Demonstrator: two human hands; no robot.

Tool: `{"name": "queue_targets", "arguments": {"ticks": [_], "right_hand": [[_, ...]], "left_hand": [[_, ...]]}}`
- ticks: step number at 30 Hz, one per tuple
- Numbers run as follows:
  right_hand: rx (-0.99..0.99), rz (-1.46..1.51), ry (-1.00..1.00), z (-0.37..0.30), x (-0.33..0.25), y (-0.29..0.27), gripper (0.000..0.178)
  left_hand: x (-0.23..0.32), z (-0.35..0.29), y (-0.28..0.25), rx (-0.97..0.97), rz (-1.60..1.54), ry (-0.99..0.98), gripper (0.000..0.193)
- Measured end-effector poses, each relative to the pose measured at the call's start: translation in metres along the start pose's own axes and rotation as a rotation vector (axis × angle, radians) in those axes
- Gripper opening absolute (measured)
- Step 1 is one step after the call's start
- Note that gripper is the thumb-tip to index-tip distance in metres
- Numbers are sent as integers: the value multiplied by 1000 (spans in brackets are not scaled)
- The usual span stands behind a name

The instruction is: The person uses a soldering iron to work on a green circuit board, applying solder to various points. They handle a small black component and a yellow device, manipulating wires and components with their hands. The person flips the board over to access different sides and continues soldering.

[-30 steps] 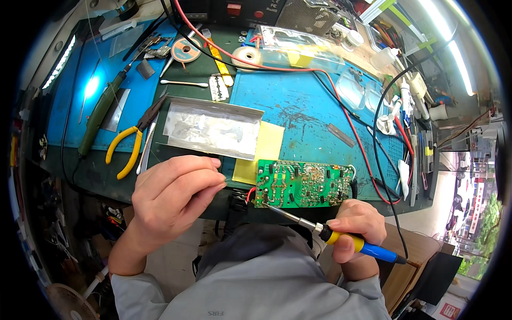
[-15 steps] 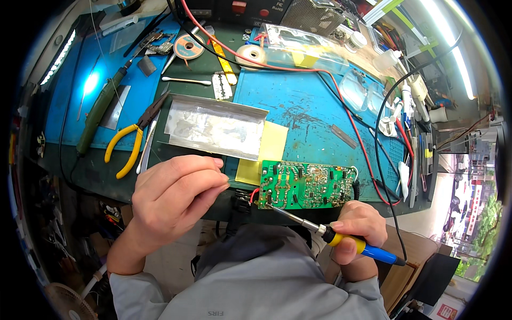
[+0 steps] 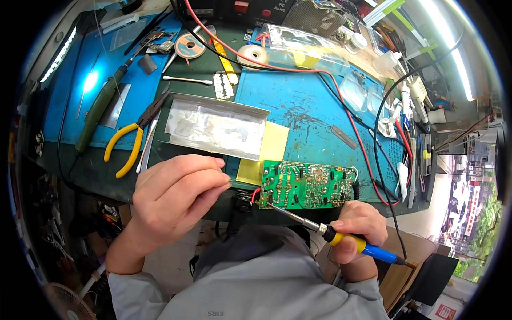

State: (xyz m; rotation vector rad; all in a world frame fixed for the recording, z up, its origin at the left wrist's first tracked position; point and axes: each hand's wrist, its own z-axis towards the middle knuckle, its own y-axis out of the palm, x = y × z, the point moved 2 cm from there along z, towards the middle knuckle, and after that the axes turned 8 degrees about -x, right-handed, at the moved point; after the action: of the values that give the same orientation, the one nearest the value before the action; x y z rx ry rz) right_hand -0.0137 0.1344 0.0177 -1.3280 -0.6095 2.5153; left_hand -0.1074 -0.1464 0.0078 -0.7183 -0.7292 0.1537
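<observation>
My right hand point(image 3: 360, 226) grips a soldering iron point(image 3: 352, 242) with a blue and yellow handle. Its metal tip points left and up, at the lower left edge of a green circuit board point(image 3: 306, 186); whether the two touch, I cannot tell. The board lies solder side up near the table's front edge, with red wires point(image 3: 255, 196) at its left end and a black cable at its right. Left of the board, my left hand point(image 3: 178, 197) is closed in a pinch; what sits between its fingertips is too small to name. Above the board is an open metal tray point(image 3: 216, 125), over yellow paper point(image 3: 274, 140).
Yellow-handled pliers point(image 3: 128, 143) and a green pen-shaped tool point(image 3: 98, 117) lie to the left. A cotton swab point(image 3: 186, 80), a razor blade point(image 3: 223, 86) and a wire spool point(image 3: 190, 47) are behind the tray. Red and black cables point(image 3: 341, 98) cross the blue mat point(image 3: 298, 112).
The view has shifted very slightly. Both hands, the soldering iron and the circuit board hold practically the same positions.
</observation>
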Motion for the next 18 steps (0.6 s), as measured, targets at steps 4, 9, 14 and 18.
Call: {"name": "queue_targets", "arguments": {"ticks": [4, 9, 14, 18], "right_hand": [[0, -3, -1, 0, 0, 0, 22], [80, 136, 33, -7, -2, -6, 29], [18, -41, -89, -7, -6, -17, 58], [-56, -289, -98, 2, -16, -7, 51]], "left_hand": [[0, 0, 0, -6, -1, 2, 20], [1, 1, -2, -16, 8, -17, 22], [1, 0, -1, 18, 17, -20, 22], [3, -4, -2, 44, 128, -30, 25]]}}
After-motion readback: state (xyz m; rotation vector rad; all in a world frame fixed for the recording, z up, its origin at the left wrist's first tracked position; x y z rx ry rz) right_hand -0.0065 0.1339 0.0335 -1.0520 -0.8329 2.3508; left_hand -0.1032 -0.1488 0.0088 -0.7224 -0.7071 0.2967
